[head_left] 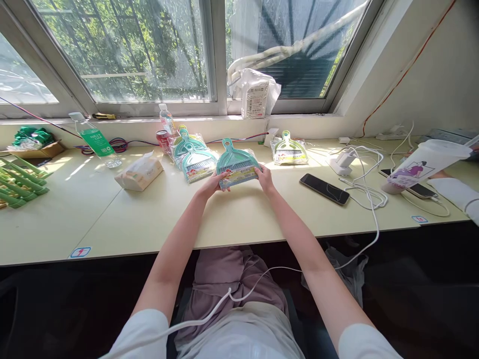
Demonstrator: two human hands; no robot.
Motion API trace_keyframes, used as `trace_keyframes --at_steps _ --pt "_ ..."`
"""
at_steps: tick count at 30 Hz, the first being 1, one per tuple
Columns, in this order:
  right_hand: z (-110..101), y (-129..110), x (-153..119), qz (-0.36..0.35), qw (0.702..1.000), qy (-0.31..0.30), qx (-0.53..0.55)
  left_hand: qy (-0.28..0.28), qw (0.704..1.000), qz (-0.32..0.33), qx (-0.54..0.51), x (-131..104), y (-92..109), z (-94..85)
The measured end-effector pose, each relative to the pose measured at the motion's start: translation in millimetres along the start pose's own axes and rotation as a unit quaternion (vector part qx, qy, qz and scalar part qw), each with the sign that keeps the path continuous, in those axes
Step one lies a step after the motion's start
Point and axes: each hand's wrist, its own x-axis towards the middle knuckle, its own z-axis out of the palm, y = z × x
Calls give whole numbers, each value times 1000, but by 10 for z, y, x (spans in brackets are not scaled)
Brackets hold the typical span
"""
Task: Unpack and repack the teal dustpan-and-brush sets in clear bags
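Between my hands is a teal dustpan and brush set [238, 164] in clear wrapping, its handle pointing away from me. My left hand [212, 184] grips its lower left corner, and my right hand [265, 178] holds the right edge. Just left of it, more wrapped sets lie overlapping on the table: a light teal one [197, 163] in front and a green-handled one [186, 142] behind. Another wrapped set with a yellow-green pan [289, 151] lies apart, to the right near the wall.
On the table [149, 224] stand a tissue pack [139, 172], a tilted bottle [98, 142] and a red can [163, 139] at left. A phone [325, 189], white charger [343, 162], loose cables and a large cup [426, 162] are at right, beside another person's sleeve [454, 194].
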Motion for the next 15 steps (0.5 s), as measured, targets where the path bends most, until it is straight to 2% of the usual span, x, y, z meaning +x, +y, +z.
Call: trace_keyframes --at_steps 2,5,9,12,15 --pt "10 -12 6 43 997 6 64 29 999 21 -15 3 20 24" --pt "-13 -48 10 77 987 63 128 80 991 106 -25 -32 70 103" --pt "-86 -76 27 102 976 121 149 82 967 196 138 -84 88 201" --pt "-72 -90 18 102 981 109 122 174 929 231 230 -61 43 223" --pt "6 -124 -22 82 987 64 120 257 909 241 222 -24 0 226"
